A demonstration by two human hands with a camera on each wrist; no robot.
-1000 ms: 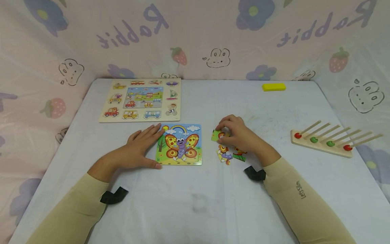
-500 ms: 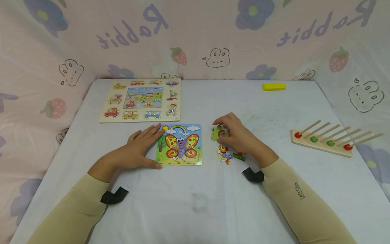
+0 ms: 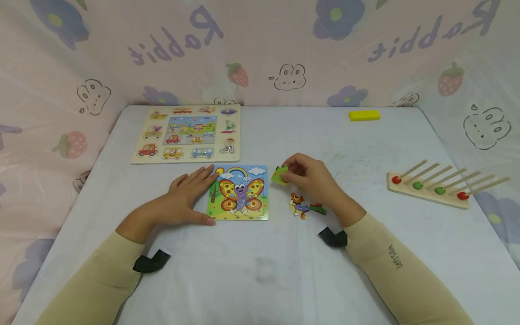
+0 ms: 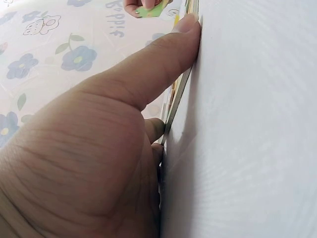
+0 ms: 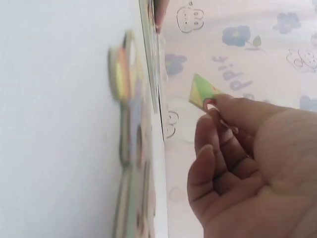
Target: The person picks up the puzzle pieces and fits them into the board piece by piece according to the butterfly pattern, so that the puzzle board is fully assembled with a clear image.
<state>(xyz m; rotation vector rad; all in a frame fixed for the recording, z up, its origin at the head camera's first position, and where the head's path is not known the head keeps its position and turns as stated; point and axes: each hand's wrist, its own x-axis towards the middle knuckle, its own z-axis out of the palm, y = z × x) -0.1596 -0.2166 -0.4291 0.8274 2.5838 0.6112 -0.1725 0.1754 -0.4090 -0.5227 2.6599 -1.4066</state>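
My left hand (image 3: 176, 201) lies with spread fingers along the left side of a square butterfly puzzle board (image 3: 260, 215), its thumb at the lower left corner. In the right wrist view, the thumb and fingers of my right hand (image 5: 252, 153) pinch a green puzzle piece (image 5: 203, 91), held above the table. From the head view, my right hand (image 3: 314, 180) is just right of the board. Below it lie a purple and orange puzzle piece (image 3: 299, 207) and a green and red one (image 3: 318, 208), partly hidden by the hand.
A wooden vehicle peg puzzle (image 3: 136, 159) lies at the back left. The far right holds a yellow block (image 3: 364, 116); nearer stands a wooden base (image 3: 430, 194) with slanted pegs and red and green beads. A patterned cloth (image 3: 260, 49) hangs behind the table.
My right hand has lifted the green puzzle piece from among the loose ones and moved it slightly left, tilting it. The left hand stays in place on the board.
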